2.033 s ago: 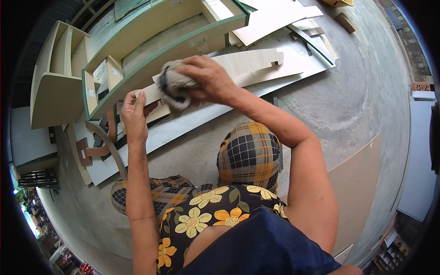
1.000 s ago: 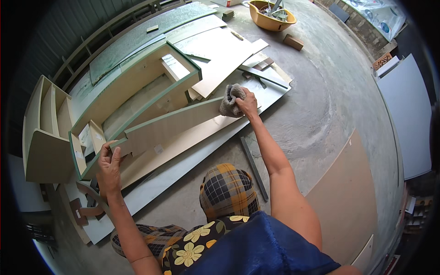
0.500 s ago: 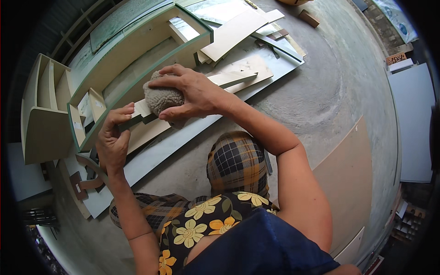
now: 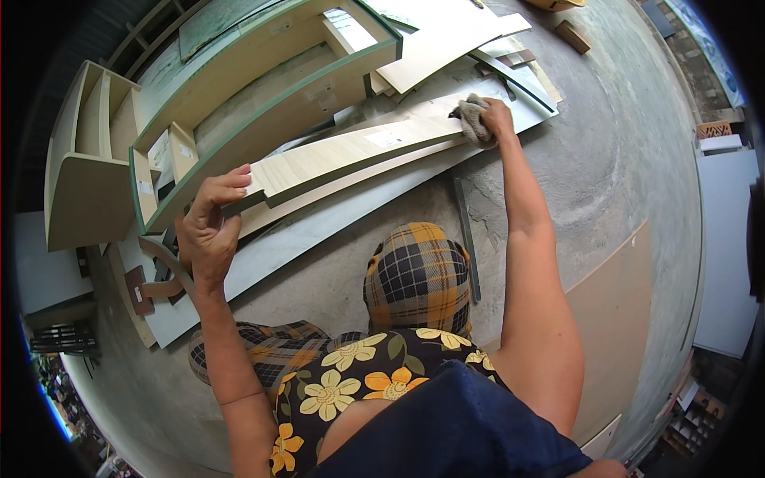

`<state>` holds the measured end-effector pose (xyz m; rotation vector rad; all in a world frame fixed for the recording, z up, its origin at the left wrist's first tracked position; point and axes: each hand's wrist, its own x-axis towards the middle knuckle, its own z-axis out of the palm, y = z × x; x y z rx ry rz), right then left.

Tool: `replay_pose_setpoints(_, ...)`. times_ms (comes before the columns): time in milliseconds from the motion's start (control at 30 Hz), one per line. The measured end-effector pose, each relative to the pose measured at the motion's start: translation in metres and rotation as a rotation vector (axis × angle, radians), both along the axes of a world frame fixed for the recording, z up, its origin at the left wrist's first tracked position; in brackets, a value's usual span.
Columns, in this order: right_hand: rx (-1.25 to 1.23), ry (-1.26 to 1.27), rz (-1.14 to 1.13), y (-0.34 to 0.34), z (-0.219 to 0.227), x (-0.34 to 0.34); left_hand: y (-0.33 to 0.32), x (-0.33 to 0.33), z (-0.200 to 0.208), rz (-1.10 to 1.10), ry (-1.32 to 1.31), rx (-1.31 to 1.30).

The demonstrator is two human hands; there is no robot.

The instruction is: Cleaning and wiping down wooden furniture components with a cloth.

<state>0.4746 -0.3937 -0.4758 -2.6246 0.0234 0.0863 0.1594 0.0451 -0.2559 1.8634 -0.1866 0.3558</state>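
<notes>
A long pale wood-grain board (image 4: 319, 163) with a dark green edge and a small white label lies slanting in front of me. My left hand (image 4: 213, 227) grips its near left end, fingertips on top and thumb below. At the board's far right end my right hand (image 4: 497, 119) is closed round a bunched grey-brown cloth (image 4: 475, 126), which presses against the wood. Just beyond the board stands a curved beige frame (image 4: 303, 105) with green edges and open compartments.
Under the board is a long whitish panel (image 4: 279, 259) on the concrete floor. Loose pale panels (image 4: 434, 48) are piled at the far side. A curved shelf unit (image 4: 84, 195) stands at the left. A dark strip (image 4: 466, 239) lies beside my knee, a brown sheet (image 4: 610, 319) to the right.
My right hand has slid the cloth from near the board's left end to its far right end, uncovering the board's top. The left hand stays on the near end.
</notes>
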Motion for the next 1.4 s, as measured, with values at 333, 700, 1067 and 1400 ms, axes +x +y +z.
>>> replay_pose_setpoints(333,0.993,-0.455,0.392,0.129,0.151,-0.101,0.008,0.007,-0.006,0.048,-0.005,-0.001)
replay_pose_setpoints(700,0.437,-0.328,0.636,0.156,0.12,-0.118,0.011,0.007,-0.017,0.091,0.018,-0.084)
replay_pose_setpoints(1067,0.579,-0.096,-0.095,0.044,-0.018,-0.117,0.026,0.006,-0.029,0.243,0.248,-0.213)
replay_pose_setpoints(1400,0.354,0.151,0.473,0.197,0.028,-0.168,0.025,0.003,-0.024,0.324,0.375,-0.378)
